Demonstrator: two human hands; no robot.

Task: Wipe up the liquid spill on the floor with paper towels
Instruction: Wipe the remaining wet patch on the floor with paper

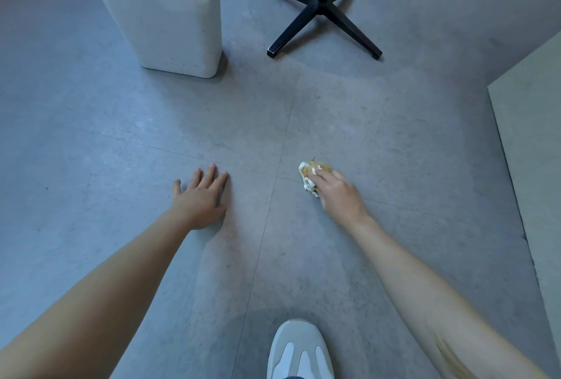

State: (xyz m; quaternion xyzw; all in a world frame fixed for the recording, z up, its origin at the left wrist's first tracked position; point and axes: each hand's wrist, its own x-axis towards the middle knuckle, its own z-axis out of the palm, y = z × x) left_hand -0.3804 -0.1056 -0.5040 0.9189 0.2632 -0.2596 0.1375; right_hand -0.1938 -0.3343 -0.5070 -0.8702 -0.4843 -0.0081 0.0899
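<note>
The right hand (337,193) has its fingers curled over a crumpled white paper towel stained orange-brown (308,174) and presses it onto the grey tiled floor (121,136), just beyond a tile seam. The left hand (202,196) lies flat beside it with straight, spread fingers, holding nothing and apparently bracing the crouch. No pooled liquid can be made out around the wad, so the wiping looks far along, though a thin film would be hard to see here. To do this step well, press firmly, draw the wad toward the body in overlapping strokes, and turn it to a cleaner white face, since the exposed side already looks soaked. A tall white plastic bin (170,14) and a black cross-shaped metal stand base (318,11) stand well ahead, a pale flat panel (534,142) lies to the right, and a grey-and-white shoe (299,348) is planted nearest the camera. None of these blocks the strokes.
</note>
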